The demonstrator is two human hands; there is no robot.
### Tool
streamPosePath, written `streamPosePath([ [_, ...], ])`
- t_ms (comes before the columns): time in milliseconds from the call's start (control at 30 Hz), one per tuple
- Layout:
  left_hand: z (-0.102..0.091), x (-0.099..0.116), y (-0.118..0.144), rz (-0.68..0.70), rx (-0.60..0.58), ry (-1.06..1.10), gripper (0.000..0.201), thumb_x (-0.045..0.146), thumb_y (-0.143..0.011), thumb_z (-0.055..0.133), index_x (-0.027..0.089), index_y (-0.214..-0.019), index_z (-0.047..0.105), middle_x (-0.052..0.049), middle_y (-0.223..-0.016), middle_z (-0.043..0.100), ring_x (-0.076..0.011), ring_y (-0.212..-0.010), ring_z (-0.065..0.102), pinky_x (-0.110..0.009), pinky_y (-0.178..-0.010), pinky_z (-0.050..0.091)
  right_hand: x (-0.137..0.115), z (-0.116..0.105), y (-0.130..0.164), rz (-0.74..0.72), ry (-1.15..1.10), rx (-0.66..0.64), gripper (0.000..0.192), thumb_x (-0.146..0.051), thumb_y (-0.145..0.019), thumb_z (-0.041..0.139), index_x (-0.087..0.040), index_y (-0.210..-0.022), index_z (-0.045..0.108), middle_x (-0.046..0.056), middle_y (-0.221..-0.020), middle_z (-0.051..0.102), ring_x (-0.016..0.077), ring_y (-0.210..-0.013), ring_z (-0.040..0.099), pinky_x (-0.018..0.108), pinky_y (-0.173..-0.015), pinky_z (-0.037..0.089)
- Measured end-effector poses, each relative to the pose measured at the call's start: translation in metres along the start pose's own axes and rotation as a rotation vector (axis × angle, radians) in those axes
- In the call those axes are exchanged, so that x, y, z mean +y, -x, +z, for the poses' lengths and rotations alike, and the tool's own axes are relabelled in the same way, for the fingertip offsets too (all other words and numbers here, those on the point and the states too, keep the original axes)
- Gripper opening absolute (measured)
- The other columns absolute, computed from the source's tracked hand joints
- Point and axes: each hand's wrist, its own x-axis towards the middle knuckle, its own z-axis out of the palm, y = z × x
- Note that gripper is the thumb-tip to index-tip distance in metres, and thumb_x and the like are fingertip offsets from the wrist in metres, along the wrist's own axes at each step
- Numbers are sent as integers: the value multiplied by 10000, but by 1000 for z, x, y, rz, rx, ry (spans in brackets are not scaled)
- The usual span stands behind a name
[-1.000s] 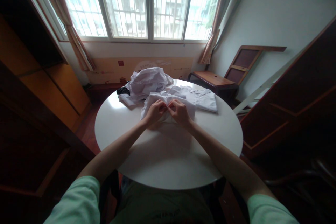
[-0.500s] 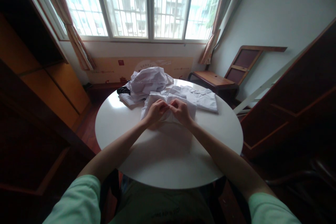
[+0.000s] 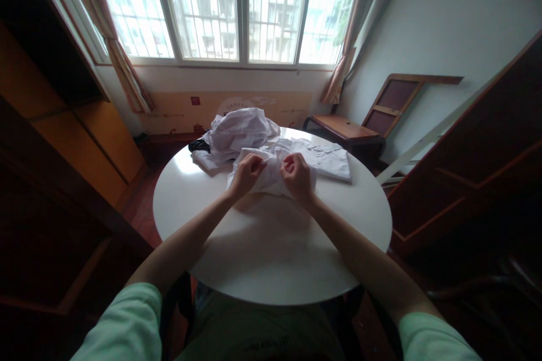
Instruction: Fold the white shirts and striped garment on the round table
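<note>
Head view shows both hands raised slightly over a round white table (image 3: 271,248), working one white cotton shirt (image 3: 271,177) that lies at the middle of the tabletop, on its far half. Left hand (image 3: 247,174) is closed, fingers pinched on a fold of the fabric near its upper edge. Right hand (image 3: 297,176) is likewise closed, thumb and fingers pinched on the same garment just beside the left, with a short span of cloth stretched between them.

Handling assessment: the shirt appears light, thin and limp; it creases freely and offers no stiffness of its own, so it will sag wherever it is unsupported. It is not fragile, and not notably slippery on the smooth top. Best hold, in my judgement, is at a seam, placket or collar edge, where doubled cloth gives the fingers something firm; a pinch on single cloth would merely bunch it.

Surroundings: a crumpled heap of white garments (image 3: 239,132) sits beyond the left hand, touching the worked shirt. A flat folded white shirt (image 3: 328,159) lies beyond the right hand. A small dark item (image 3: 198,146) shows at the heap's left edge; its nature cannot be told
</note>
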Motion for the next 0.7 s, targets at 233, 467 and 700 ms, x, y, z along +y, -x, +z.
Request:
streamPosePath([
  [233,-6,2,-7,-123,106,168,148,301,-760,584,167,-717,537,27,-653,531,-74,-570,464,-187,-530,369,-25,6,24,-175,465,-487,189,-333,-812,496,-199,-747,613,61,-592,618,168,-541,564,260,-527,335],
  [467,-37,0,-24,-246,446,298,169,342,-781,577,181,-770,523,28,-655,519,-68,-555,476,-170,-487,373,-11,1,13,-50,517,-486,311,-442,-796,521,-189,-656,632,109,-620,641,206,-557,585,294,-535,358],
  [700,-40,-15,-30,-177,425,214,258,407,-755,599,183,-862,529,-26,-807,565,-119,-751,557,-220,-647,447,2,-12,-11,27,217,-151,220,-340,-780,555,-198,-614,572,12,-530,553,151,-513,509,264,-544,343],
])
